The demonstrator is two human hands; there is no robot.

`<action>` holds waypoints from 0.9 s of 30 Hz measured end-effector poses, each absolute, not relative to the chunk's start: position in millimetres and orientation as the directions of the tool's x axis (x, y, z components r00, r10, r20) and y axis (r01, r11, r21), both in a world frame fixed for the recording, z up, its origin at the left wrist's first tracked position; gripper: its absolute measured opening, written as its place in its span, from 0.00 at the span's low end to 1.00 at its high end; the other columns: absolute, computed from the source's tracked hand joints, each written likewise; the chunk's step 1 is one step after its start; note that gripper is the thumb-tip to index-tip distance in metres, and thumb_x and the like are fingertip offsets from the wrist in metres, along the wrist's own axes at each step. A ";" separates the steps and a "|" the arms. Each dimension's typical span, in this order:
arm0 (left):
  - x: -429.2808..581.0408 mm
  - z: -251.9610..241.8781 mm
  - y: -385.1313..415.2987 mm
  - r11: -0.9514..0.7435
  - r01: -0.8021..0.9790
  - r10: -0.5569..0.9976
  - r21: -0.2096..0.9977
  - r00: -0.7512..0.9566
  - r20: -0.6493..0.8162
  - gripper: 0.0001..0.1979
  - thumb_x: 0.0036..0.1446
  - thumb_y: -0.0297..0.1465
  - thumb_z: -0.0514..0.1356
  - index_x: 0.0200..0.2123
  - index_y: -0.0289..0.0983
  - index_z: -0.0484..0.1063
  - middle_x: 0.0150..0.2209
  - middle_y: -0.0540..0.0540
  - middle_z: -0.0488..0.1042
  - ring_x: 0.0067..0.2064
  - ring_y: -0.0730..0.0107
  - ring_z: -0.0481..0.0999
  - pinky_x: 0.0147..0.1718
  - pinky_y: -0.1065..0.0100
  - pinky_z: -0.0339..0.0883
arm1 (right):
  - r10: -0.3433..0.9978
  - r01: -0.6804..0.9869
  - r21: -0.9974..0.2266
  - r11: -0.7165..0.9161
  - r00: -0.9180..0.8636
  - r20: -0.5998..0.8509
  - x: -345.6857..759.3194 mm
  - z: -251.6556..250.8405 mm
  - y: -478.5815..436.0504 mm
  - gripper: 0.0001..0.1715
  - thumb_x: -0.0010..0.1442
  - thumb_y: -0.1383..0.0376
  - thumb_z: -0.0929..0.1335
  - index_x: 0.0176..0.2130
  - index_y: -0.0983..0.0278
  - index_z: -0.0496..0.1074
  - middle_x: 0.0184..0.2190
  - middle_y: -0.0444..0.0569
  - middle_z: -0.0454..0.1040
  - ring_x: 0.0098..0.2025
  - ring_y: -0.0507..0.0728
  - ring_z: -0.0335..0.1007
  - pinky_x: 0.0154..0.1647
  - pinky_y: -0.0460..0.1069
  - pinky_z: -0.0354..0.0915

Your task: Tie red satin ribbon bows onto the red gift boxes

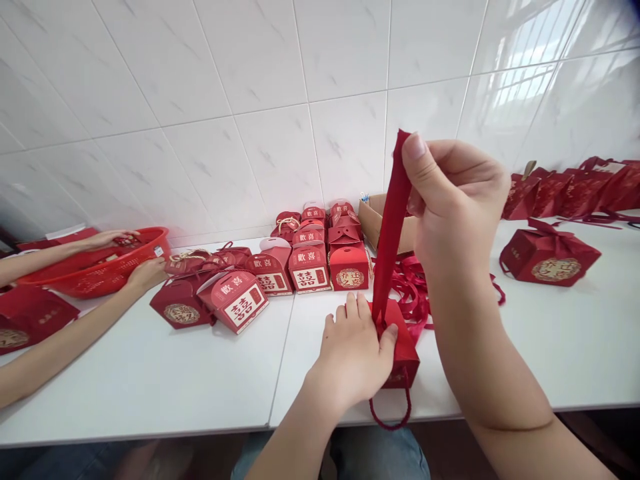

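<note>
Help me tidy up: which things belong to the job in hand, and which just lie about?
In use:
red box under the left hand
ribbon in the right hand
probably the loose ribbons

Apparently lying about:
cardboard carton
ribboned box at right
clustered boxes

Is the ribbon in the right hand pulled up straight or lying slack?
Pulled up straight: the ribbon runs from the right hand down to the red box, where the left hand rests.
</note>
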State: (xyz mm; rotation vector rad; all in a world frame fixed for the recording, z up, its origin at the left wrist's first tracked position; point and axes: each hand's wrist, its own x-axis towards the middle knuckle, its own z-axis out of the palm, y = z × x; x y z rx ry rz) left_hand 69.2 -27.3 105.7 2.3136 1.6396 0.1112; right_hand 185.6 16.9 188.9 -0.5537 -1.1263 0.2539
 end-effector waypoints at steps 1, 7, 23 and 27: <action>68.7 106.9 -27.0 -0.292 0.914 0.937 0.282 0.333 -0.110 0.32 0.63 0.44 0.38 0.64 0.32 0.54 0.67 0.33 0.49 0.65 0.43 0.54 0.59 0.45 0.51 | 0.464 0.066 -0.536 0.842 0.421 0.780 185.4 189.6 16.8 0.15 0.58 0.56 0.69 0.25 0.61 0.70 0.20 0.42 0.62 0.21 0.48 0.59 0.20 0.46 0.55; 52.2 107.2 -17.6 -0.254 0.919 0.943 0.302 0.305 -0.135 0.30 0.63 0.43 0.37 0.62 0.37 0.57 0.67 0.37 0.51 0.63 0.45 0.56 0.57 0.46 0.54 | 0.508 0.009 -0.553 0.833 0.383 0.772 183.4 191.4 16.3 0.16 0.57 0.56 0.69 0.24 0.62 0.70 0.17 0.39 0.59 0.18 0.46 0.53 0.18 0.46 0.52; 29.6 104.0 -15.5 -0.249 0.939 0.957 0.236 0.276 -0.088 0.29 0.61 0.40 0.36 0.58 0.35 0.64 0.67 0.33 0.50 0.67 0.45 0.47 0.60 0.38 0.37 | 0.586 0.038 -0.632 0.774 0.332 0.739 177.6 182.5 35.6 0.21 0.54 0.46 0.69 0.27 0.61 0.71 0.20 0.43 0.65 0.23 0.51 0.63 0.19 0.48 0.54; 32.0 103.4 -18.4 -0.240 0.954 0.965 0.178 0.255 -0.062 0.30 0.62 0.39 0.36 0.61 0.34 0.59 0.67 0.32 0.48 0.67 0.45 0.47 0.60 0.38 0.35 | 0.583 0.010 -0.620 0.785 0.327 0.744 175.4 181.6 34.0 0.20 0.54 0.48 0.69 0.27 0.61 0.71 0.21 0.43 0.65 0.23 0.50 0.63 0.19 0.48 0.55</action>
